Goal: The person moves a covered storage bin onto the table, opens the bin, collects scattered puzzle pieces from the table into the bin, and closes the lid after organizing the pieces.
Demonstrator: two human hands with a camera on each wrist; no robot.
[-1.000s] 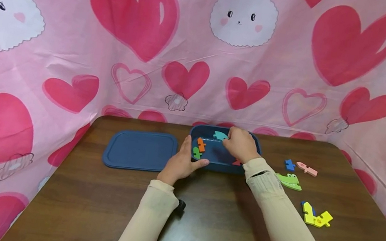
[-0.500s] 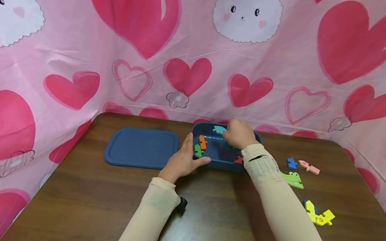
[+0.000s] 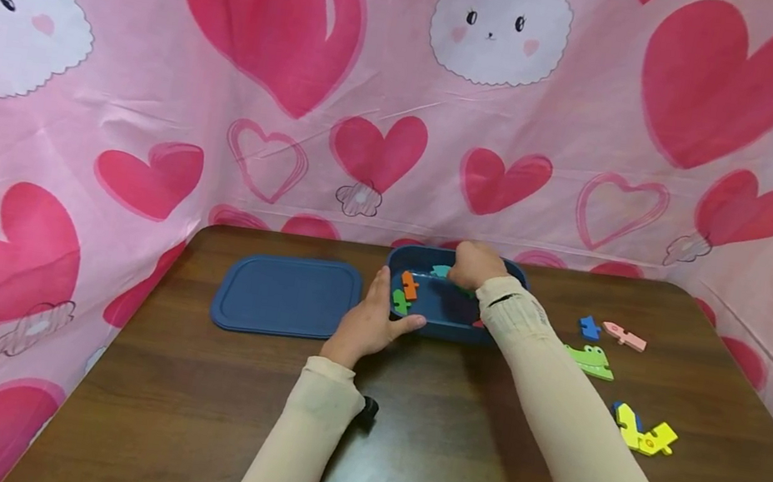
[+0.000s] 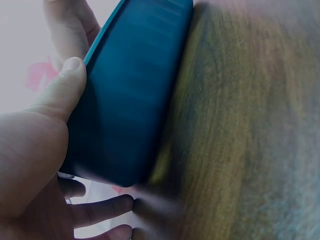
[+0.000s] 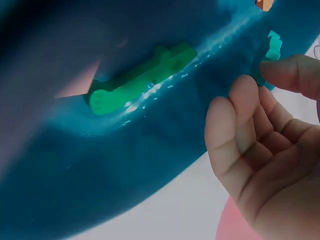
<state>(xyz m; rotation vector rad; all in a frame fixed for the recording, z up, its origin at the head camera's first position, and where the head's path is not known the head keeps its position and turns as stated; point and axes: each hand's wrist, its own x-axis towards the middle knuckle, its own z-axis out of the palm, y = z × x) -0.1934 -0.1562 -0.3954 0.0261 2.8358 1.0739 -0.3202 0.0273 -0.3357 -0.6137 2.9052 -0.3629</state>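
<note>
A dark blue box (image 3: 444, 330) stands near the table's far edge with small puzzle pieces inside. My left hand (image 3: 371, 324) rests against its near left corner; in the left wrist view the thumb (image 4: 72, 75) lies on the rim and the fingers extend past the corner. My right hand (image 3: 477, 265) reaches into the box and pinches a turquoise puzzle piece (image 5: 273, 47) between thumb and fingertips, which partly cover it. An orange piece (image 3: 409, 285) and a green piece (image 3: 400, 302) lie at the box's left. Another green piece (image 5: 145, 80) lies below the right hand.
The blue lid (image 3: 287, 295) lies flat left of the box. To the right are a blue piece (image 3: 588, 328), a pink piece (image 3: 624, 337), a crocodile-head piece (image 3: 591, 361) and yellow pieces (image 3: 657, 439). A heart-patterned cloth (image 3: 384, 64) hangs behind the wooden table (image 3: 456, 471).
My right hand and the turquoise piece have shifted slightly inside the box, the piece now sitting a little nearer me. The left hand stays at the corner. The head view has shifted slightly.
</note>
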